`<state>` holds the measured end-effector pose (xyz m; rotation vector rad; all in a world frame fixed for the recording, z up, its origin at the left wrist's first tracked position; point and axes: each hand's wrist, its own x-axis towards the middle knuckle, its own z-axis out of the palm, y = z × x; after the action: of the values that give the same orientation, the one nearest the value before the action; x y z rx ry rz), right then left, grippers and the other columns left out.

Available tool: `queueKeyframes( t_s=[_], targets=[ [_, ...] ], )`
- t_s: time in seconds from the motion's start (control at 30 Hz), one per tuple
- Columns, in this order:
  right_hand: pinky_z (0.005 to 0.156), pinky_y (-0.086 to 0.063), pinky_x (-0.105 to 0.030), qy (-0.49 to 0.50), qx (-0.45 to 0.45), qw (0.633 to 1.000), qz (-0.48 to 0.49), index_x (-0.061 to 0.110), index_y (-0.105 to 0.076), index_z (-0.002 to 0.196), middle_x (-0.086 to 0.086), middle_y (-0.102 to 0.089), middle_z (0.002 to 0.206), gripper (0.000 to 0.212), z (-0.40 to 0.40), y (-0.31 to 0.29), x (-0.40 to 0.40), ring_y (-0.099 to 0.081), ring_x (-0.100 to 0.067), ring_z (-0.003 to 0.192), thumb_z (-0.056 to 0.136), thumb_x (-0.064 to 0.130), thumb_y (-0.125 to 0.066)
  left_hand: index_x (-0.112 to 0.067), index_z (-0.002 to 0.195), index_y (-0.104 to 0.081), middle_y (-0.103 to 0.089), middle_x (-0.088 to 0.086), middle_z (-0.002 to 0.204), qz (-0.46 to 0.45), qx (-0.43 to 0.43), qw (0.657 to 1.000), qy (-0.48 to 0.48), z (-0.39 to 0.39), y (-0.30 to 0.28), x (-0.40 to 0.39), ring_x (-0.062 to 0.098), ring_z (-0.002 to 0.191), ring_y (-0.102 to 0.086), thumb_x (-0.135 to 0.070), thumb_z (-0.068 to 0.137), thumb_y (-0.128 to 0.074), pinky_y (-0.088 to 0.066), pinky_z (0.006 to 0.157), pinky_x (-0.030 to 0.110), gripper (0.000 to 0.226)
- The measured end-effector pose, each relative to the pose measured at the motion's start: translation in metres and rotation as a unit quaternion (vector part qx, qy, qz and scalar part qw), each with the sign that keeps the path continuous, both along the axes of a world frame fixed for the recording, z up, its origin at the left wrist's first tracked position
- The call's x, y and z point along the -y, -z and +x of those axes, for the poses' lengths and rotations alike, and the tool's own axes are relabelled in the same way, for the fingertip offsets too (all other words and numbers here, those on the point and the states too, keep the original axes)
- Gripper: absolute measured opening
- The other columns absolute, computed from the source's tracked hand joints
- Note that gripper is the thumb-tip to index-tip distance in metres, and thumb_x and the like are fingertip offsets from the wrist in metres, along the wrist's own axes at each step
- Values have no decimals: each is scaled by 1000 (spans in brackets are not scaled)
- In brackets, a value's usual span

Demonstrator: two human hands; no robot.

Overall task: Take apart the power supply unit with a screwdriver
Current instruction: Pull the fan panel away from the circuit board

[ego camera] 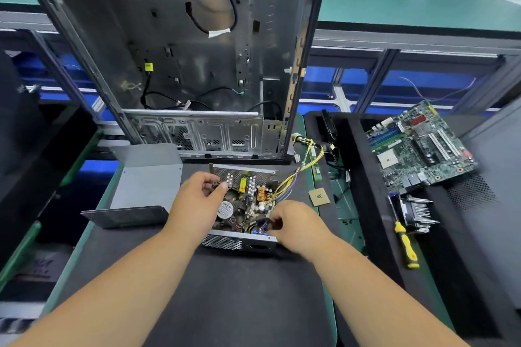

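Observation:
The opened power supply unit (242, 242) sits on the black mat in front of me, its circuit board, small fan (225, 210) and heat sinks exposed. My left hand (197, 200) curls over the unit's left side, fingertips pinching a part near the back left corner. My right hand (296, 225) reaches into the front right corner, fingers curled around the wires there. The unit's grey metal cover (146, 177) lies off to the left. A yellow-handled screwdriver (406, 242) lies on the mat at the right, in neither hand.
An empty computer case (174, 65) stands upright just behind the unit. The unit's yellow cable bundle (307, 160) trails right. A motherboard (420, 146), a heat sink (417, 211) and a CPU chip (319, 196) lie at the right. A black panel (127, 215) lies at the left.

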<state>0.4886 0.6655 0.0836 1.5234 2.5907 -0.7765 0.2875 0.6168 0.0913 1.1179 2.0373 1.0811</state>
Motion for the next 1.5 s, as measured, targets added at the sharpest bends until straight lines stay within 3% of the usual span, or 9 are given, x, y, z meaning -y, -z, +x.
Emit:
queueKeyframes(
  t_s=[0.17,0.3,0.47,0.6,0.87,0.97,1.1,1.5],
  targets=[
    [66,-37,-29,-51,26,998,38,19,-54,77,-2,-51,87,18,-1,0,1,-48,-23,80,89,25,-66,-29,107,-52,-56,-6,109,1,-97,995,7,8,6,2,11,93,-55,-39,98,-50,-38,72,28,14],
    [70,-38,-30,-84,53,993,66,12,-62,92,-3,-45,91,15,-2,2,2,-51,-25,85,94,27,-63,-25,111,-51,-52,-6,106,-2,-184,983,5,12,6,6,16,97,-51,-41,99,-44,-38,74,32,21],
    [66,-37,-29,-88,72,992,59,18,-52,80,-4,-46,85,20,-5,1,-2,-46,-26,76,93,28,-64,-18,112,-46,-51,-5,97,-13,-266,964,12,19,6,5,20,88,-49,-38,101,-35,-36,67,33,25],
    [64,-33,-29,-72,64,993,72,20,-52,77,0,-46,72,16,-6,0,-4,-45,-26,75,89,25,-62,-19,112,-39,-56,-2,90,-36,-279,959,22,21,7,4,22,74,-52,-39,102,-29,-34,58,33,25],
    [64,-37,-29,-89,86,989,76,19,-54,78,-3,-51,76,13,-8,-4,-4,-49,-27,76,89,22,-61,-19,110,-35,-49,-7,71,-46,-289,956,19,22,7,4,14,55,-46,-38,102,-28,-23,46,28,22],
    [64,-38,-28,-71,73,992,71,21,-56,79,-3,-54,77,11,-9,-5,-5,-50,-27,77,89,21,-59,-20,110,-35,-47,-10,68,-46,-287,957,20,22,7,5,9,54,-45,-38,102,-28,-23,45,27,21],
    [63,-38,-27,-67,71,993,60,22,-57,75,1,-49,69,11,-7,-5,-4,-49,-25,75,85,20,-62,-19,110,-34,-49,-8,69,-49,-289,956,19,23,8,4,12,55,-48,-38,102,-27,-26,45,28,21],
    [64,-42,-26,-29,58,997,38,23,-65,76,-1,-58,74,9,-8,-5,-5,-58,-25,80,85,23,-63,-19,107,-34,-50,-7,68,-49,-288,956,19,24,7,5,15,55,-48,-38,102,-28,-27,47,29,20]
  ],
)
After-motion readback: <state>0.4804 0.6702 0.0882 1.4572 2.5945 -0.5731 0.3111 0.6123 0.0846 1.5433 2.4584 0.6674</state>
